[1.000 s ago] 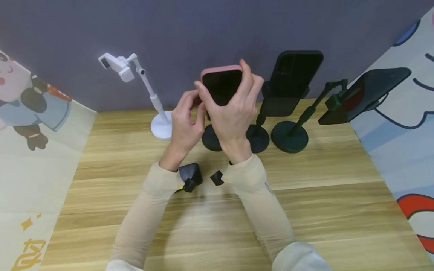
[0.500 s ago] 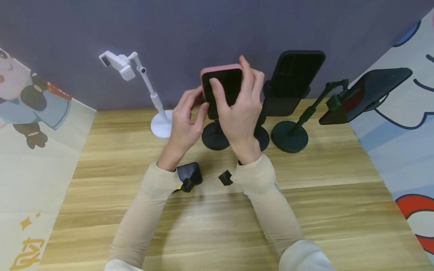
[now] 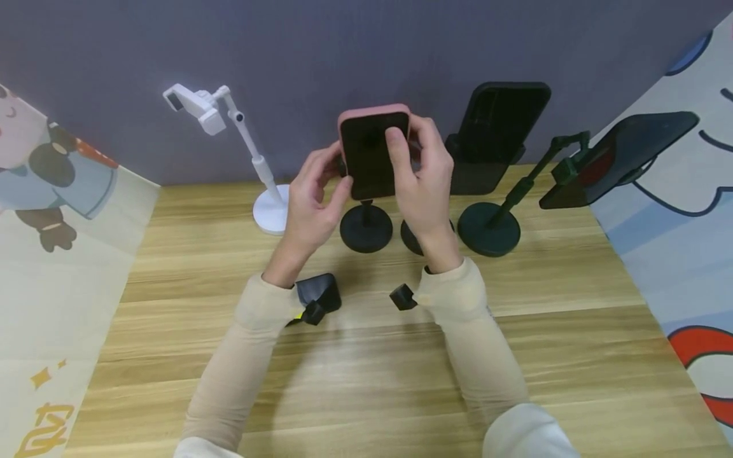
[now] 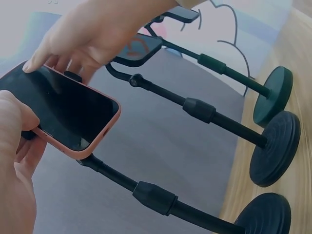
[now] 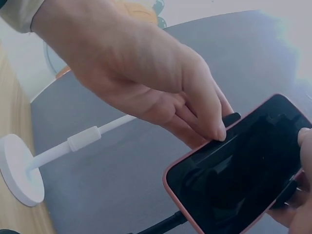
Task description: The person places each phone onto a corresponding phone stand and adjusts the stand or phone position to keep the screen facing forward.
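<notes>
A smartphone point(image 3: 371, 156) in a pink case faces me, seated in the black clamp point(image 5: 231, 119) of a black desk phone stand point(image 3: 366, 230). On its left edge my left hand point(image 3: 314, 207) pinches the phone beside one clamp arm, thumb in front and fingers partly hidden behind. My right hand point(image 3: 426, 181) grips the right edge, its thumb lying over the screen and its fingers curled round the side. The left wrist view shows the stand's pole point(image 4: 153, 197) running down from behind the phone point(image 4: 61, 107).
A white phone stand point(image 3: 272, 208) with an unfilled clamp is at left. To the right are a black stand point(image 4: 275, 148) and a green stand point(image 3: 489, 229), each bearing a phone. A dark object point(image 3: 321, 291) lies near my left wrist. A grey panel point(image 3: 286, 51) rises behind.
My right hand has shifted right, its thumb crossing from the phone's left side over the screen to the right side. My left hand stays at the left edge.
</notes>
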`<state>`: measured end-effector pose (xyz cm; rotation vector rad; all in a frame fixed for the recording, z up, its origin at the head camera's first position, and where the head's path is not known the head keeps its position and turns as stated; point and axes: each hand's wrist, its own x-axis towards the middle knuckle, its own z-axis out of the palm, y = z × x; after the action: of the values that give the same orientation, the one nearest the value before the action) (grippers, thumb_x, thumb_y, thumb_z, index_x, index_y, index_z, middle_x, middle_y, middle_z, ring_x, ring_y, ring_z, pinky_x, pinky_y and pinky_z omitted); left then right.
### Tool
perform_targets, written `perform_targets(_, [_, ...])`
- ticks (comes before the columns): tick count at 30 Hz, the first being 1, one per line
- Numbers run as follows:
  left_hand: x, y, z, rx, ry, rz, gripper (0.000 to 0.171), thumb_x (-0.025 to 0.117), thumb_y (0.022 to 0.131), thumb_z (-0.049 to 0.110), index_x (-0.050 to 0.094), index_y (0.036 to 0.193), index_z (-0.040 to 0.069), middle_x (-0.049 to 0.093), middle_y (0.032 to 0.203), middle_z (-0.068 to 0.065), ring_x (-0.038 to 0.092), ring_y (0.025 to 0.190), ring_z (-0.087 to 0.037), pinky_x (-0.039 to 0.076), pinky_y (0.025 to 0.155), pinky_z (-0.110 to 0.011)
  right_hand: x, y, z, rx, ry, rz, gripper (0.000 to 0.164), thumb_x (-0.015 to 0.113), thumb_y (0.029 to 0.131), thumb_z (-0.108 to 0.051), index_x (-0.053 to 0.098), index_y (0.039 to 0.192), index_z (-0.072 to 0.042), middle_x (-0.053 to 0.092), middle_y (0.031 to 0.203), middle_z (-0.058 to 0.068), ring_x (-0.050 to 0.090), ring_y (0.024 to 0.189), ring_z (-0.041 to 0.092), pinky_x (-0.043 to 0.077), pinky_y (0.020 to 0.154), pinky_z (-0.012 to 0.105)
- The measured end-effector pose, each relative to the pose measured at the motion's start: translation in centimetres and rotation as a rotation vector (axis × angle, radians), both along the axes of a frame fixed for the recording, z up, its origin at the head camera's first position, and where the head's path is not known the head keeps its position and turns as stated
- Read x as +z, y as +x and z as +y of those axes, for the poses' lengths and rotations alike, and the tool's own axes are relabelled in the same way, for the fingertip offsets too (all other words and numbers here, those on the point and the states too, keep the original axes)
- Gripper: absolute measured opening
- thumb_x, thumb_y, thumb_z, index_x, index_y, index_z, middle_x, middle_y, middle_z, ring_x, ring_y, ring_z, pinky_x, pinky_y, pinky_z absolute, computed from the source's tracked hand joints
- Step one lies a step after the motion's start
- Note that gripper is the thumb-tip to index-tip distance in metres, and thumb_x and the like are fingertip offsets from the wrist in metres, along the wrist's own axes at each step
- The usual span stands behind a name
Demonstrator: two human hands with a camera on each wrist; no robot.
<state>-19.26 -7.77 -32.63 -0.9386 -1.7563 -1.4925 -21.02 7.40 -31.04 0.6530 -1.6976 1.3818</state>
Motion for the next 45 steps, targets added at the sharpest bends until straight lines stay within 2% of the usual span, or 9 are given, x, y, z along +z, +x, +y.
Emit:
perform_targets(4, [-1.3,-1.1,-0.3,-0.039,0.026,-0.025,0.044,0.055,0.082,-0.016,0.045,0.125,-0.022,0.053,0.113,-0.032,0.056,0.102,-0.028,0.050,0.088,-0.037,-0.3,-0.2,0.3,0.069,-0.034,-0.079,0.016,0.055,0.093,-0.005,0.059,0.103,0.006,0.062,0.087,0.010,0.054,0.069,0.013,0.047,0.060,0.024])
perform_targets(7, [-2.3,-1.8,-0.6,-0.048,0.029,-0.033,0.043,0.056,0.084,-0.012,0.047,0.126,-0.017,0.054,0.114,-0.027,0.055,0.104,-0.026,0.050,0.089,-0.037,-0.4,-0.3,0.4,0.071,-0.042,-0.095,0.015,0.056,0.093,-0.005,0.059,0.101,0.006,0.061,0.085,0.009,0.052,0.068,0.013,0.046,0.060,0.023])
perform_targets(13, [-1.3,-1.0,-0.3,-0.018,-0.001,-0.002,0.039,0.054,0.083,-0.017,0.047,0.122,-0.022,0.052,0.110,-0.031,0.055,0.102,-0.025,0.051,0.087,-0.035,-0.3,-0.1,0.5,0.059,-0.035,-0.102,0.014,0.055,0.093,-0.006,0.059,0.099,0.006,0.061,0.083,0.011,0.051,0.067,0.013,0.044,0.059,0.022])
perform_targets(19, [-0.1,0.1,0.2,0.063,-0.027,0.034,0.036,0.051,0.082,-0.022,0.046,0.117,-0.027,0.052,0.105,-0.036,0.056,0.098,-0.029,0.052,0.084,-0.034,-0.1,0.1,0.3,0.053,-0.045,-0.117,0.013,0.056,0.093,-0.006,0.060,0.098,0.005,0.061,0.081,0.012,0.054,0.067,0.014,0.046,0.058,0.021])
perform_targets(25, [-0.1,0.2,0.5,0.098,-0.020,0.042,0.036,0.051,0.082,-0.022,0.047,0.117,-0.027,0.053,0.105,-0.036,0.057,0.097,-0.028,0.053,0.083,-0.034,-0.1,0.1,0.3,0.007,-0.044,-0.092,0.015,0.058,0.092,-0.009,0.060,0.096,0.005,0.060,0.076,0.010,0.050,0.062,0.011,0.042,0.054,0.020])
perform_targets(31, [-0.2,0.1,0.5,0.095,-0.023,0.045,0.037,0.052,0.082,-0.021,0.047,0.118,-0.026,0.053,0.105,-0.036,0.057,0.098,-0.029,0.053,0.083,-0.034,-0.3,0.0,0.4,0.022,-0.042,-0.090,0.015,0.057,0.092,-0.008,0.060,0.097,0.006,0.059,0.077,0.011,0.051,0.064,0.011,0.044,0.055,0.020])
perform_targets(35, [-0.3,0.1,0.5,0.092,-0.035,0.041,0.037,0.052,0.081,-0.021,0.047,0.118,-0.026,0.053,0.105,-0.035,0.057,0.097,-0.031,0.053,0.084,-0.034,-0.4,0.3,0.5,0.057,-0.048,-0.143,0.016,0.055,0.093,-0.007,0.059,0.102,0.006,0.060,0.085,0.013,0.053,0.070,0.013,0.047,0.061,0.021])
perform_targets(39, [-0.3,0.1,0.4,0.082,-0.025,0.018,0.038,0.054,0.081,-0.021,0.047,0.118,-0.026,0.054,0.105,-0.035,0.057,0.097,-0.031,0.053,0.084,-0.034,-0.5,1.4,0.4,0.104,-0.039,-0.250,0.025,0.053,0.094,-0.003,0.054,0.117,0.008,0.060,0.101,0.017,0.057,0.085,0.013,0.053,0.077,0.026])
perform_targets(45, [-0.3,0.2,0.4,0.082,0.005,-0.010,0.040,0.054,0.082,-0.019,0.047,0.121,-0.024,0.054,0.107,-0.034,0.058,0.096,-0.030,0.053,0.084,-0.036,-1.0,3.1,0.1,0.147,-0.052,-0.352,0.038,0.050,0.095,-0.004,0.043,0.129,0.011,0.054,0.117,0.023,0.057,0.101,0.016,0.050,0.090,0.034])
